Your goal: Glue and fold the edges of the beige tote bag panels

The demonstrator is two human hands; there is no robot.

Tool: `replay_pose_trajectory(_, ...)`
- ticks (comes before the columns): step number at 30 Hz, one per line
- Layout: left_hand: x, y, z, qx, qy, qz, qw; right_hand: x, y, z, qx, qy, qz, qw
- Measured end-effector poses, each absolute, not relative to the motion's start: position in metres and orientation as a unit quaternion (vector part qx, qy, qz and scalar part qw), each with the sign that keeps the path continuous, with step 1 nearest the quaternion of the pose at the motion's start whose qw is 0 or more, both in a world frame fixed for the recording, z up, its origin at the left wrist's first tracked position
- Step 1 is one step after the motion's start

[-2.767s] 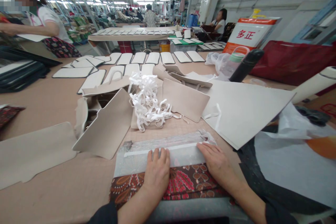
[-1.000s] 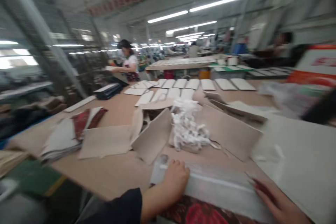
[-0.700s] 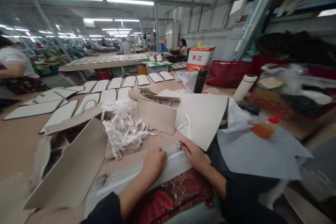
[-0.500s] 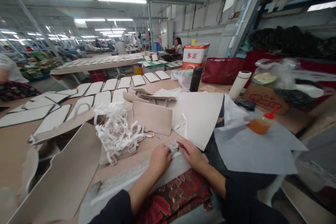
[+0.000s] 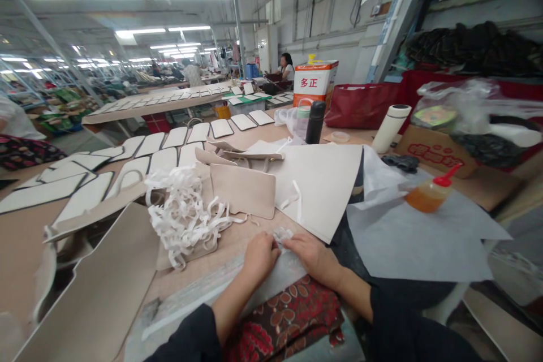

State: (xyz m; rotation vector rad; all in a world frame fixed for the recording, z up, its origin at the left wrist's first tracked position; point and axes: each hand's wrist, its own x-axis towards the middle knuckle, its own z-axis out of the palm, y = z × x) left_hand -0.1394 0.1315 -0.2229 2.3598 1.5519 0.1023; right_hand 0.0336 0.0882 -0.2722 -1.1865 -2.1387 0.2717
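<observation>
The person's left hand (image 5: pixel 259 254) and right hand (image 5: pixel 316 257) meet at the far right corner of a plastic bag (image 5: pixel 275 280) lying slantwise on the near part of the bench (image 5: pixel 241 233); the fingers of each appear to pinch the crumpled film there. Gripping one corner from two sides probably lets one hand steady the slippery, cloudy film while the other works it. A straight white strip (image 5: pixel 186 309) runs along the bag. Nearest the body lies folded cloth (image 5: pixel 292 317) with a red-and-brown leaf pattern; whether it sits inside the film cannot be told. Just beyond, a springy tangle of white ribbon (image 5: pixel 182 209) rests between stiff, smooth beige pieces (image 5: pixel 244 189), perhaps kept within reach. To the right, a soft squeeze bottle (image 5: pixel 426 198) of amber liquid with a red nozzle leans tilted on thin, pale sheeting (image 5: pixel 419 249), which perhaps guards against drips.
</observation>
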Motion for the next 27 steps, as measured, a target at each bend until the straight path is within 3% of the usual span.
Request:
replay_pose_trajectory(7,-0.137,0.13,-0.22,0.816,0.558,0.026,0.152,0.036,0.097,-0.262,-0.487,-0.749,0.238,0.381)
replay_pose_trajectory(27,-0.143,0.117,-0.221,0.838,0.513,0.088,0.165,0.021,0.098,-0.259,-0.511,-0.728,0.209,0.406)
